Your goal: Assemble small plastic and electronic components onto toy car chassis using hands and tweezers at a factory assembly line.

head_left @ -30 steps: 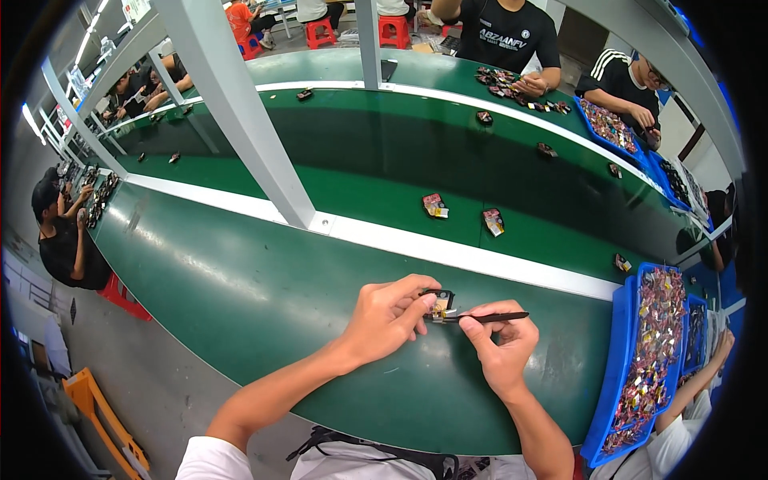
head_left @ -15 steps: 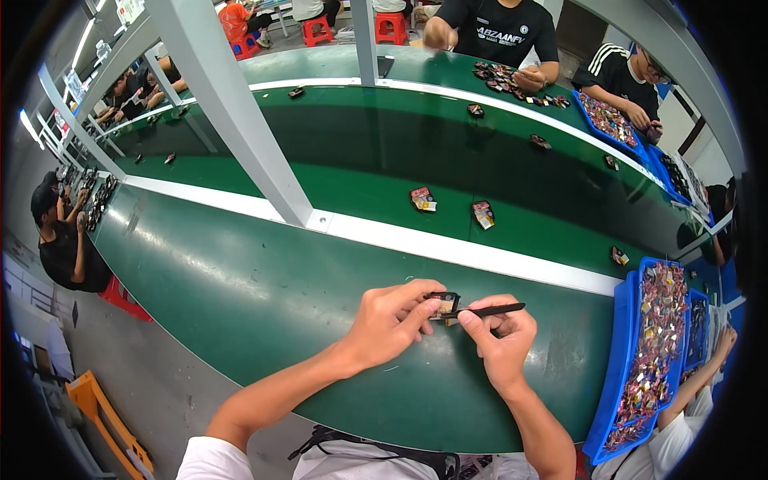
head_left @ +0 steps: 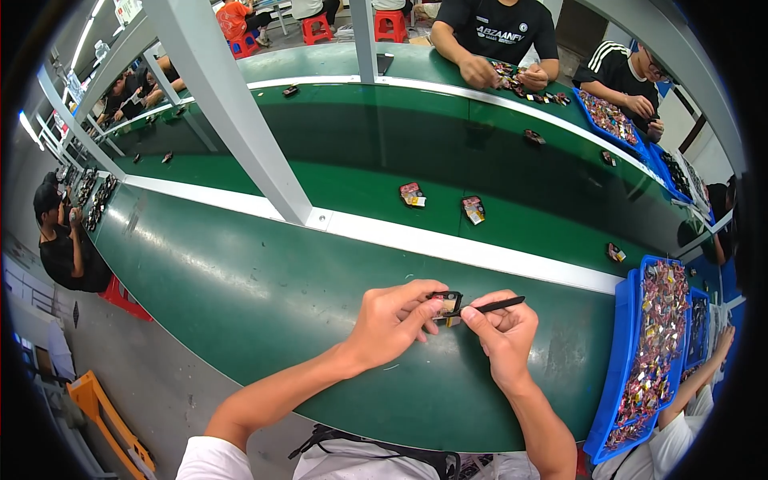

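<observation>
My left hand (head_left: 390, 322) pinches a small black-framed part (head_left: 450, 305) between thumb and fingers, just above the green tabletop. Its inside looks pale, and a bit of yellow shows below it; finer detail is too small to make out. In my right hand (head_left: 507, 334) is a thin black pen-like tool (head_left: 502, 304). Its left end touches or nearly touches the part's right edge, while the other end points right, past my fingers. My fingertips hide portions of both things.
Blue trays (head_left: 624, 360) full of small shiny pieces stand at my right. Beyond the white rail (head_left: 456, 247), a green conveyor belt (head_left: 352, 184) carries several small black parts. A grey post (head_left: 232, 112) rises at the rail. Co-workers sit across the belt and at both sides.
The parts on the belt have shifted left. The tool has turned slightly at the part's edge; both my hands stay nearly in place. Across the belt, a co-worker's hand has come down to the pile.
</observation>
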Motion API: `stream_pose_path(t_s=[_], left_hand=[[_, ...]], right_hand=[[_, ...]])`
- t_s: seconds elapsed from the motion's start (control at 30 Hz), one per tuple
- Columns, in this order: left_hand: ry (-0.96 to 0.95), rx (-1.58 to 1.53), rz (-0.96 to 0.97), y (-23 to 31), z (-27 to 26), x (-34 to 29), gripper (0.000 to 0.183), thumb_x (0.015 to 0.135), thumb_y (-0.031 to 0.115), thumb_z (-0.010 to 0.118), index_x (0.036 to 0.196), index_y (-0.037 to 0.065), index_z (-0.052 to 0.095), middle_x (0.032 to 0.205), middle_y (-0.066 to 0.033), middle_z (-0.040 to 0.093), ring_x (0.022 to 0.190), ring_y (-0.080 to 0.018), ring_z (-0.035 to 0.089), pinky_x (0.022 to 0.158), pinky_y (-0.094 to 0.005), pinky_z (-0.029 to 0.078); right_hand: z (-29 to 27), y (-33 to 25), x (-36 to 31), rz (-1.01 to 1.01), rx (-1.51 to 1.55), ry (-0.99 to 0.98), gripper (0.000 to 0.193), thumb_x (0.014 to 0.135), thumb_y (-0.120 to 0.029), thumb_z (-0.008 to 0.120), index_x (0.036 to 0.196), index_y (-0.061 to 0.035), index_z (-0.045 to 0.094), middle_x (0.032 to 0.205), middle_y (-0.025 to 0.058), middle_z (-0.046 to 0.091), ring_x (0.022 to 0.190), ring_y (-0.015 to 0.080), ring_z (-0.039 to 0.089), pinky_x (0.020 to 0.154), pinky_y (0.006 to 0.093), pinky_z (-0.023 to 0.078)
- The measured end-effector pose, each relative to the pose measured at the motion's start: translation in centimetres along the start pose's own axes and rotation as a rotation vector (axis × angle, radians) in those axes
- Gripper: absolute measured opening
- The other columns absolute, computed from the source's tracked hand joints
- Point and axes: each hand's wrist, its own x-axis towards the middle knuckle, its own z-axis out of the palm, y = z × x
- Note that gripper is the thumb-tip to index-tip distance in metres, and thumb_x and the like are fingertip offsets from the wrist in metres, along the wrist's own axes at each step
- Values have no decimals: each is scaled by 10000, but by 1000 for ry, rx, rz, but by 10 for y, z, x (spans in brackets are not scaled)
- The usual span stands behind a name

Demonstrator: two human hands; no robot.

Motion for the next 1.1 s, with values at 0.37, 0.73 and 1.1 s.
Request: stream_pose_path(t_s=[0.37,0.73,1.1], left_hand=[[-128,-389,-310,-6,3,11,318,1041,133,588,1256,-99,619,1063,-191,714,776,-262,759,565,-309,632],[-129,-386,-296,-7,15,12,324,1047,121,571,1285,-93,617,1075,-202,714,792,-281,762,576,-315,641],[-121,-412,-275,-8,22,15,325,1050,131,569,1281,-90,624,1062,-205,719,793,-284,760,587,-320,644]], right_hand=[[-8,6,-2,-431,-240,73,126,814,33,817,875,6,710,814,78,746,543,16,521,492,181,368],[-21,9,-2,-551,-349,22,122,779,26,837,841,-8,737,832,98,771,478,29,508,441,195,340],[-29,9,-2,-572,-357,34,122,776,24,840,837,-21,744,822,85,775,487,35,531,443,199,350]])
